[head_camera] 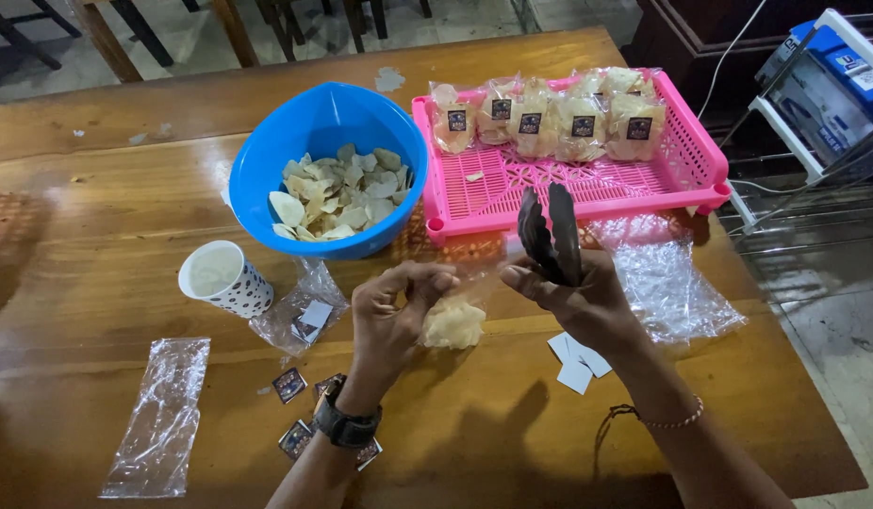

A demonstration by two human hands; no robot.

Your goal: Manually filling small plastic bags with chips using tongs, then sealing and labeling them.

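My left hand (391, 311) pinches the top of a small clear bag of pale chips (453, 322) that rests on the wooden table (97, 283). My right hand (576, 294) grips black tongs (550, 234), their tips pointing up, and its thumb touches the bag's mouth. A blue bowl (309, 118) with loose chips stands just beyond my hands. To its right a pink basket (597, 188) holds several filled, labelled chip bags (548, 121) along its far side.
A white dotted cup (222, 277) stands left of my hands. Empty clear bags lie at front left (159, 419), beside the cup (295, 311) and at right (667, 278). Small dark labels (290, 385) and white paper slips (576, 363) lie near my wrists. The table's edge runs along the right.
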